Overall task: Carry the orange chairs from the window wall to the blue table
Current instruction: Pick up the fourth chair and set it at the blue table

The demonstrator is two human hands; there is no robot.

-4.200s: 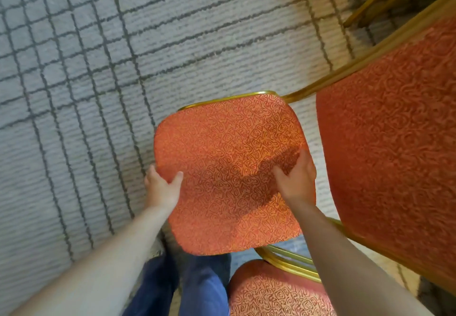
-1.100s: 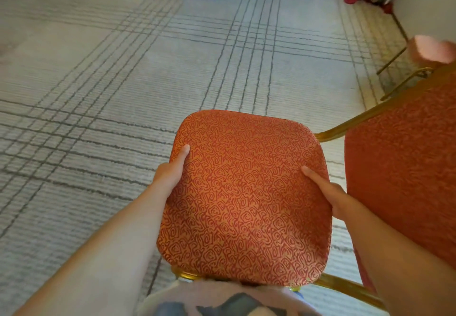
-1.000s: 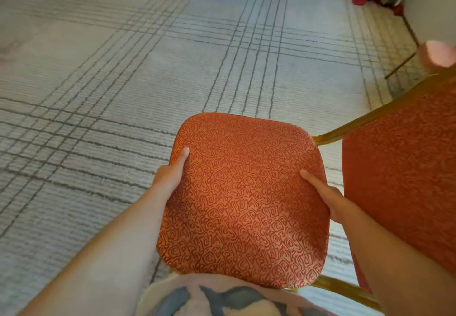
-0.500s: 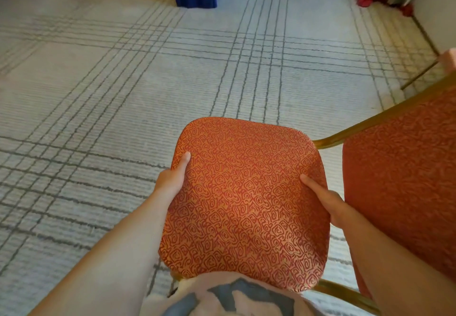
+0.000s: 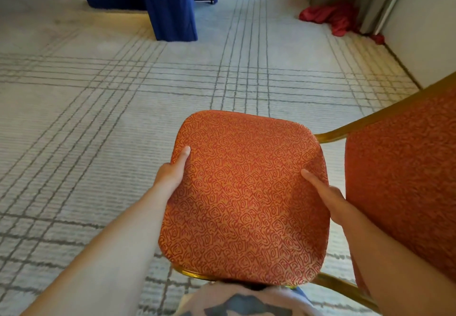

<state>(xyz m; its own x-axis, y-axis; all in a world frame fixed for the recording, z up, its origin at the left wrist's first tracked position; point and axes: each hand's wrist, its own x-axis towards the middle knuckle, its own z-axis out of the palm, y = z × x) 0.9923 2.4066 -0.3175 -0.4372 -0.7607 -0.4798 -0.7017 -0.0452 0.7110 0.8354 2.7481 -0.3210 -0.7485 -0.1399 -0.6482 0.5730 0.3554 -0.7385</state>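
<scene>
An orange patterned chair with a gold frame is lifted off the carpet in front of me. Its seat (image 5: 244, 197) faces up at the centre and its backrest (image 5: 404, 180) fills the right side. My left hand (image 5: 172, 172) grips the seat's left edge, thumb on top and fingers hidden under it. My right hand (image 5: 325, 194) grips the seat's right edge the same way. The blue-draped table (image 5: 170, 2) stands far ahead at the top, left of centre.
Pale carpet with grey grid lines (image 5: 98, 118) stretches between me and the table. A red cloth heap (image 5: 335, 17) lies at the top right beside a wall (image 5: 424, 34) and a white door frame. My shirt shows at the bottom edge.
Since the earliest frame the chair has been lifted and both hands shifted to the seat's sides. Over the last second the blue table has come closer and more into view.
</scene>
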